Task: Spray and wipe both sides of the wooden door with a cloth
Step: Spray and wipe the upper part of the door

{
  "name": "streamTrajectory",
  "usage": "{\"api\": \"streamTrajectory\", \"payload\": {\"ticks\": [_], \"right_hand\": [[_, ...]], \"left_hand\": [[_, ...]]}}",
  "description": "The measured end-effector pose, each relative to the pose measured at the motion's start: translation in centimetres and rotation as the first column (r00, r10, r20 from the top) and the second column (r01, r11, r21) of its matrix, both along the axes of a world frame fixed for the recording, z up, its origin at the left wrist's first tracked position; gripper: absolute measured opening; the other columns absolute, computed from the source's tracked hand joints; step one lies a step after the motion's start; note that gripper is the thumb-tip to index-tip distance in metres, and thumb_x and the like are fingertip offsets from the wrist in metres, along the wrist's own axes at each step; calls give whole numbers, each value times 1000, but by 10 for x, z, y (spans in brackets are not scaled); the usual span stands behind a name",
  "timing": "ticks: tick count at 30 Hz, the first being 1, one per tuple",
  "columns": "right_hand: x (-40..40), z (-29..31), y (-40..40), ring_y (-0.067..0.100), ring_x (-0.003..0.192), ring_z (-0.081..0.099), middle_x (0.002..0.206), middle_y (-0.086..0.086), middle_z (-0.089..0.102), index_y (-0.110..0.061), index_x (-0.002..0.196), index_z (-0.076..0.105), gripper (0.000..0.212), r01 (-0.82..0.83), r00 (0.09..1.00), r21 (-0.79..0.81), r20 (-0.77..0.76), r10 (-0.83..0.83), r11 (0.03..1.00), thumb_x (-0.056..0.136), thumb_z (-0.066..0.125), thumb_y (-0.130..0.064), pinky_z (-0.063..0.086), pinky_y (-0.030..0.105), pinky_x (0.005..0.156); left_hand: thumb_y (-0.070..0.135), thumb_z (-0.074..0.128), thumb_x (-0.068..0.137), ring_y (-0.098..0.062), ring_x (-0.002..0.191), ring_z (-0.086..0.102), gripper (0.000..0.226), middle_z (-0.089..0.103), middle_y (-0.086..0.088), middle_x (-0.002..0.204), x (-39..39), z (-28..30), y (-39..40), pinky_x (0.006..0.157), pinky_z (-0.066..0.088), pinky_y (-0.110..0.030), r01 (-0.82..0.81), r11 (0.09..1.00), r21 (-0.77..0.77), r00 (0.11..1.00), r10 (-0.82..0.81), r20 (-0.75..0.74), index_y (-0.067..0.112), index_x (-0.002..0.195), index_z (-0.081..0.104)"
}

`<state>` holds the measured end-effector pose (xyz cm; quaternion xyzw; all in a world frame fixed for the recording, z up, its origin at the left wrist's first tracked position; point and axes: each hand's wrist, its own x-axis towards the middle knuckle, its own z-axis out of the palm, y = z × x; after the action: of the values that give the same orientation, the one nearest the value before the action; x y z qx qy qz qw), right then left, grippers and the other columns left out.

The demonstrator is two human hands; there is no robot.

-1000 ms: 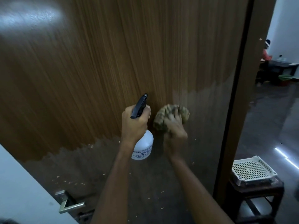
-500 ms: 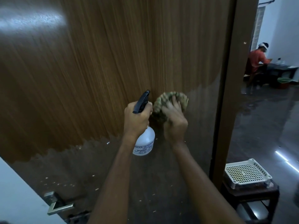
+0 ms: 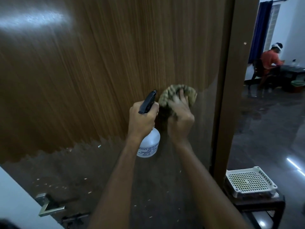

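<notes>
Now pressing bunched cloth (image 3: 177,95) against wooden door (image 3: 99,71) — right hand (image 3: 179,119) clutching it; left hand (image 3: 142,121) wrapped round spray bottle (image 3: 149,144) just left.

We saw the wooden door (image 3: 99,71) fill most of the frame, brown with fine vertical grain and a glare patch at upper left; its lower part looked darker and speckled. A bunched, greenish-tan cloth (image 3: 175,95) lay pressed against it just right of center. Touching close on the cloth's left stood a white spray bottle (image 3: 149,144) with a black nozzle, tilted, its label facing us.
</notes>
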<state>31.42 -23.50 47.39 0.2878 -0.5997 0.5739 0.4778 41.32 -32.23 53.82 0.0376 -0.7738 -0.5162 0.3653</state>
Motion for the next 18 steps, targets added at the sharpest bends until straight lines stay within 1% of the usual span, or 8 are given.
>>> {"api": "streamTrajectory", "payload": {"ticks": [2, 3, 5, 7, 9, 12, 15, 18], "right_hand": [[-7, 32, -5, 31, 141, 51, 130, 12, 69, -3, 104, 79, 24, 3, 1000, -41, -25, -4, 999, 102, 55, -1, 40, 56, 117], [-8, 31, -7, 31, 142, 50, 132, 13, 68, -2, 105, 79, 25, 9, 999, -33, -33, -10, 999, 103, 54, 0, 38, 55, 118], [-6, -5, -3, 31, 143, 48, 135, 11, 65, -2, 108, 78, 25, 18, 1000, 20, -23, -17, 1000, 99, 58, 9, 38, 56, 118], [-1, -56, 9, 31, 142, 50, 135, 6, 64, -3, 107, 78, 37, 14, 999, 52, 46, -16, 999, 90, 57, 22, 42, 58, 114], [1, -82, 20, 31, 139, 53, 132, 3, 64, -4, 103, 79, 41, 26, 996, 64, 89, -32, 998, 84, 51, 20, 46, 57, 110], [-9, -40, 24, 32, 138, 54, 131, 3, 65, -4, 104, 79, 42, 10, 997, 12, 80, -10, 1000, 80, 54, 20, 44, 54, 114], [-24, 15, 23, 29, 140, 52, 131, 4, 67, -4, 103, 80, 33, 16, 1000, -36, 15, -15, 999, 92, 56, 15, 39, 49, 119], [-29, -13, 26, 31, 142, 50, 135, 6, 64, -2, 106, 79, 35, 23, 1000, 0, -2, -23, 1000, 90, 59, 22, 39, 53, 119]], "left_hand": [[12, 63, 98, -26, 42, 50, 33, 52, -7, 52, -4, 0, 6, 43, 38, -31, -32, 999, -1, 999, 32, -8, -8, 71, 57], [12, 64, 98, -27, 42, 50, 34, 52, -6, 51, -6, 0, 8, 43, 37, -32, -43, 999, 2, 999, 43, -8, -9, 72, 57], [12, 64, 97, -29, 43, 50, 33, 51, -7, 52, -9, -1, 10, 44, 37, -32, -44, 999, 0, 999, 44, -10, -9, 72, 56], [13, 63, 97, -31, 44, 49, 32, 52, -10, 55, -11, 0, 12, 46, 38, -34, -38, 999, -17, 999, 38, -21, -4, 70, 57], [13, 63, 98, -29, 44, 50, 31, 54, -10, 57, -12, 0, 15, 46, 39, -35, -35, 999, -28, 999, 35, -22, 0, 70, 59], [11, 62, 98, -27, 43, 50, 32, 53, -10, 55, -16, 2, 22, 44, 39, -32, -38, 999, -32, 999, 37, -9, -4, 70, 58], [11, 62, 97, -29, 42, 49, 34, 48, -5, 49, -24, 6, 28, 45, 37, -34, -44, 998, -50, 999, 45, 12, -8, 70, 53], [12, 63, 97, -38, 44, 46, 35, 47, -10, 50, -31, 9, 34, 46, 37, -39, -33, 998, -52, 999, 33, 14, -9, 71, 53]]}}
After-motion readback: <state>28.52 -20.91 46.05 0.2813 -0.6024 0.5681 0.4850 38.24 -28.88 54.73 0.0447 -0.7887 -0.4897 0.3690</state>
